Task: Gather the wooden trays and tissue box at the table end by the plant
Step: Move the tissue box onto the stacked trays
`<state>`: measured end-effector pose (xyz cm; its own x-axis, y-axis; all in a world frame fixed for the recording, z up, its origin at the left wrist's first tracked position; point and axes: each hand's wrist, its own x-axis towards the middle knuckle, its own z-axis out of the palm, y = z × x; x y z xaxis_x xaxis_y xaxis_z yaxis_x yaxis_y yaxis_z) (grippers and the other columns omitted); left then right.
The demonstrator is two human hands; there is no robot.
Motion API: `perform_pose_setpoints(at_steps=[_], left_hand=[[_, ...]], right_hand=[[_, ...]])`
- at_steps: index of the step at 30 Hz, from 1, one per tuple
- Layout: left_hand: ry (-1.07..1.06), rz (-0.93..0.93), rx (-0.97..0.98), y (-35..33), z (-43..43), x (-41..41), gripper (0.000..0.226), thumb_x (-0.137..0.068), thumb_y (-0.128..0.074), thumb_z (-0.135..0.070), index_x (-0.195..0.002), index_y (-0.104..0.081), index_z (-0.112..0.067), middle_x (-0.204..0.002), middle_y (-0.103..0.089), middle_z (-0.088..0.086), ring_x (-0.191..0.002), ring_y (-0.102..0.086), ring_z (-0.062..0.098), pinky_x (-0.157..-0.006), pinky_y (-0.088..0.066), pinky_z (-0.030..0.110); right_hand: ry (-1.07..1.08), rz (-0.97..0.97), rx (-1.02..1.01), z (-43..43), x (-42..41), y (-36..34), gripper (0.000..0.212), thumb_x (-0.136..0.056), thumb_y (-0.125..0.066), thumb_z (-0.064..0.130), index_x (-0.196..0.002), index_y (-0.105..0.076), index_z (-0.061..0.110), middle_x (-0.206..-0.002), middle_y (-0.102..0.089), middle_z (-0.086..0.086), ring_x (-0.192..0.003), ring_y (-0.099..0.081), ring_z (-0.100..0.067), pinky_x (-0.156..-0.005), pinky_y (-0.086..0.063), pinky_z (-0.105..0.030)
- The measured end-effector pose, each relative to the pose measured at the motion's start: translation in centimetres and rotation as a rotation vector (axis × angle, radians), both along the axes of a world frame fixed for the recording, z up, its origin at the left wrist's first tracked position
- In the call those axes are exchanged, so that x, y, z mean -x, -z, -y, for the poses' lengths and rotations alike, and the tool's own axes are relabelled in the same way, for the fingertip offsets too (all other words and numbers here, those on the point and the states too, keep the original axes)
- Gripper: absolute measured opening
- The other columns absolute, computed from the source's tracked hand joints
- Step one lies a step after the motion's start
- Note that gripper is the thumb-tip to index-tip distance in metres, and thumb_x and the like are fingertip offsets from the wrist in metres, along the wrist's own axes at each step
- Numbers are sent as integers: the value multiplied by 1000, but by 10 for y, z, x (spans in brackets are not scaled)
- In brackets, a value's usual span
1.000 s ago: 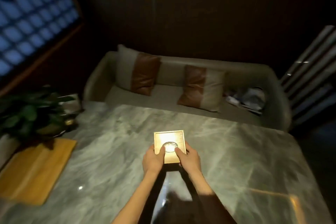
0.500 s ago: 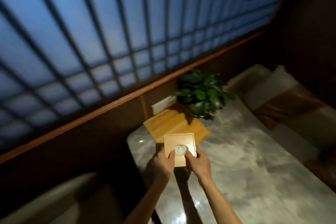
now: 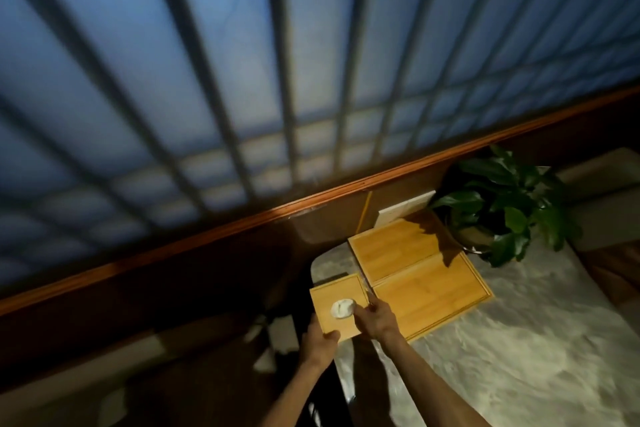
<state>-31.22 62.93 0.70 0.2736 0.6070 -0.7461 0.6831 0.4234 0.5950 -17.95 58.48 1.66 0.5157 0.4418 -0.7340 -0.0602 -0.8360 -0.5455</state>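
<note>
Both hands have carried the square wooden tissue box (image 3: 337,308), white tissue poking from its top, to the leafy green potted plant's (image 3: 504,204) table end. Left hand (image 3: 320,341) and right hand (image 3: 375,317) grip its edges beside the flat wooden trays (image 3: 415,274); release likely remains.

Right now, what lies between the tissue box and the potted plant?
In the head view, the wooden trays lie between the tissue box, held by both hands, and the potted plant.

We see matt, grained wood on the box (image 3: 341,305) and trays (image 3: 419,274), and veined, polished marble on the bench (image 3: 519,340).
</note>
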Motion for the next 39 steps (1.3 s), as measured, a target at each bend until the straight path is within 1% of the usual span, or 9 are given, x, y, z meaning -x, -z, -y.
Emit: perform_pose_setpoints(at_steps=[6, 9, 11, 13, 16, 19, 29, 35, 39], left_hand=[[88, 58, 59, 4, -7, 7, 72, -90, -60, -11, -151, -24, -20, -150, -45, 7, -137, -44, 25, -112, -36, 36], [271, -71, -155, 0, -5, 20, 82, -94, -54, -24, -153, 1, -31, -164, -6, 0, -151, -9, 26, -121, -19, 43], [498, -131, -332, -3, 1, 29, 77, -96, -47, -31, -152, 6, -34, -163, 16, -4, -150, 15, 27, -122, -3, 45], [693, -160, -419, -6, 4, 35, 72, -96, -41, -37, -151, 6, -37, -161, 24, -9, -147, 24, 26, -121, 0, 52], [848, -216, -411, 0, 4, 38, 70, -96, -35, -42, -149, 11, -41, -159, 27, -15, -146, 29, 23, -117, 2, 62], [877, -276, -425, 7, -5, 32, 74, -95, -31, -48, -141, 27, -48, -156, 33, -16, -144, 32, 23, -113, 10, 67], [881, -350, -432, 3, -79, -18, 69, -94, -32, -56, -144, 16, -50, -148, 36, -20, -139, 38, 25, -105, 15, 78], [906, -390, -460, -1, -87, -20, 67, -94, -31, -57, -145, 13, -51, -158, 25, -19, -141, 36, 25, -102, 19, 78], [921, -430, -472, -6, -86, -24, 68, -93, -31, -58, -146, 11, -49, -160, 22, -16, -144, 32, 27, -98, 23, 76]], right_hand=[[3, -63, -30, 0, -3, 3, 52, -89, -67, 34, -136, -55, 16, -83, -67, -6, -87, -65, -24, -90, -55, -44], [-107, 121, -35, 15, 3, -9, 66, -91, -60, 47, -147, -40, 19, -136, -59, -8, -127, -54, -26, -105, -44, -39], [-330, 356, -58, 33, 16, -14, 65, -96, -48, 50, -151, -32, 21, -154, -40, -3, -142, -37, -23, -115, -38, -39], [-570, 462, -10, 49, 32, -14, 67, -98, -37, 52, -156, -17, 25, -165, -16, -1, -152, -15, -21, -122, -28, -38], [-772, 482, 118, 60, 40, -6, 74, -97, -26, 55, -155, 10, 25, -163, 20, -2, -153, 11, -23, -124, -14, -37], [-802, 517, 148, 49, 32, 2, 77, -96, -21, 57, -151, 21, 24, -159, 29, -4, -150, 20, -27, -125, -2, -39], [-789, 566, 118, -18, -24, 19, 66, -100, -24, 49, -148, 21, 42, -160, 24, 6, -148, 23, -27, -122, 1, -47], [-785, 559, 125, -24, -25, 22, 66, -99, -23, 49, -146, 23, 41, -160, 24, 6, -146, 25, -25, -120, 5, -45], [-777, 526, 140, -29, -26, 12, 62, -100, -22, 48, -152, 11, 38, -162, 19, 7, -148, 23, -25, -122, 2, -47]])
